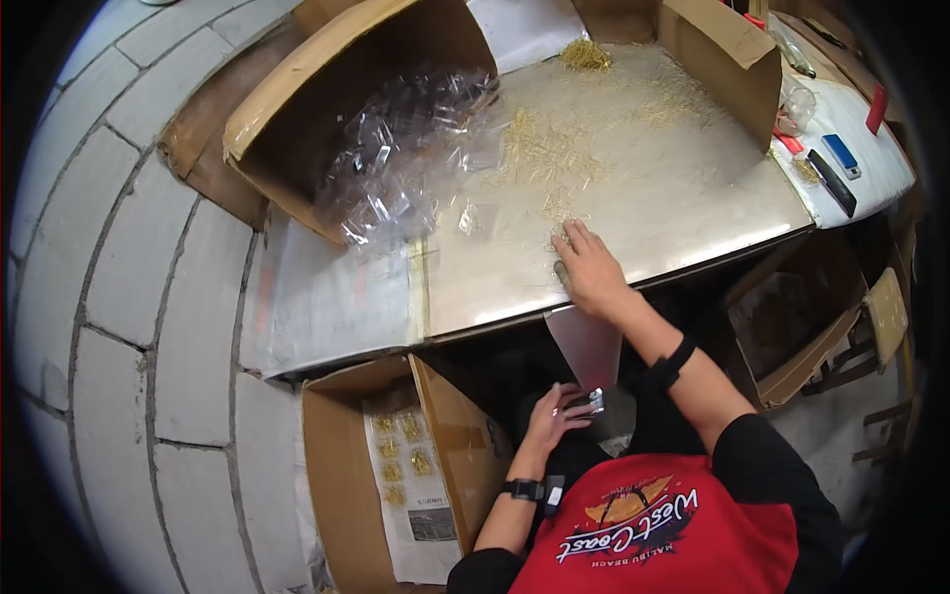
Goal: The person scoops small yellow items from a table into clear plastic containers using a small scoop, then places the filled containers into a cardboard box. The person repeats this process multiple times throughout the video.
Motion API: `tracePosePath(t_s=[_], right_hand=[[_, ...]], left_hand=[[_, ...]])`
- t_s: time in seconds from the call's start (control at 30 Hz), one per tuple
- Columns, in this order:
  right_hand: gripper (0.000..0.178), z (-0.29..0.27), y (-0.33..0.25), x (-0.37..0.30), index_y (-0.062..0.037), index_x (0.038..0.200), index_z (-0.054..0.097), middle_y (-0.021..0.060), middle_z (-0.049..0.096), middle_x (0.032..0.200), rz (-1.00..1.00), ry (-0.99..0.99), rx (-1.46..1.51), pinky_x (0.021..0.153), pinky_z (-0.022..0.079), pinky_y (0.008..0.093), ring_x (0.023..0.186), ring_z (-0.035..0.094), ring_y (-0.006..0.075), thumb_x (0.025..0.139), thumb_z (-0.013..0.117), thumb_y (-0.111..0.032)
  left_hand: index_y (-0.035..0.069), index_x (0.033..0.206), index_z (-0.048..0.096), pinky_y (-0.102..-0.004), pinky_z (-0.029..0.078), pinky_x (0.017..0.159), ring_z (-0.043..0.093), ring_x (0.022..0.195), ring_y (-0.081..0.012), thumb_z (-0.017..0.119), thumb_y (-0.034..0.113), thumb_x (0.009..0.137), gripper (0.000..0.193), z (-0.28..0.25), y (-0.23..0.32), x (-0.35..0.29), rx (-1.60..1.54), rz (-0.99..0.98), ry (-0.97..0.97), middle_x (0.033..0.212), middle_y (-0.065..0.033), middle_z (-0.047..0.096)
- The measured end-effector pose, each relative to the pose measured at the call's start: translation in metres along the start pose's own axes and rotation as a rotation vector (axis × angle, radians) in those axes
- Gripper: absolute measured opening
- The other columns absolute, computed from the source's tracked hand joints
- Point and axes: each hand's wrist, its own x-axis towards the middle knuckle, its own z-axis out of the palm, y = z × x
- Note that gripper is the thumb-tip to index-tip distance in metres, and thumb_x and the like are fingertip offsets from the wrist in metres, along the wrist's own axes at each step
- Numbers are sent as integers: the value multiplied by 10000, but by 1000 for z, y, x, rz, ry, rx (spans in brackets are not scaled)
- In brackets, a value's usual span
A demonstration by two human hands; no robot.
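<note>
My right hand lies at the table's front edge, palm down with fingers extended. A few thin golden wire-like pieces lie by its fingertips; anything under the palm is hidden. Lower down, in front of my body, my left hand is closed on a small shiny clear plastic bag, partly covered by the fingers. Between the hands, a translucent tapered sheet hangs down from the table edge. More golden pieces are scattered farther back, with a denser heap at the far side.
A tipped cardboard box spills clear plastic bags onto the table's left. Below left, an open carton holds newspaper with several golden bundles. A black-handled tool and a blue item lie right.
</note>
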Motion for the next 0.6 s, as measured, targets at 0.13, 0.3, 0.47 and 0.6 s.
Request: tracePosePath(t_s=[0.13, 0.3, 0.47, 0.6], right_hand=[[452, -26, -37, -41, 47, 1237, 483, 276, 416, 1332, -4, -50, -56, 1066, 301, 438, 1280, 358, 412, 888, 516, -239], [416, -75, -26, -71, -5, 1182, 541, 198, 501, 1265, -105, -67, 142, 1027, 361, 417, 1248, 414, 362, 770, 581, -53], [366, -91, -11, -110, 7, 1082, 594, 155, 578, 1161, -127, -80, 337, 931, 455, 388, 1141, 521, 329, 724, 563, 75], [367, -97, 0, -139, -6, 1090, 597, 162, 598, 1113, -52, -209, 474, 866, 490, 381, 1035, 578, 342, 735, 564, 81]], left_hand=[[28, 1361, 336, -359, 579, 675, 569, 1085, -404, 259, 517, 971, 630, 30, -20, 31, -237, 51, -227, 1300, -190, 490], [4, 1351, 346, -363, 597, 637, 577, 1060, -417, 253, 513, 971, 642, 40, -25, 28, -323, 54, -268, 1278, -207, 499], [9, 1337, 359, -374, 600, 632, 607, 1024, -376, 275, 472, 981, 590, 36, -29, 17, -314, 87, -218, 1235, -190, 534], [38, 1295, 405, -363, 597, 637, 636, 991, -295, 313, 405, 992, 484, 38, -31, 17, -206, 197, -111, 1200, -150, 566]])
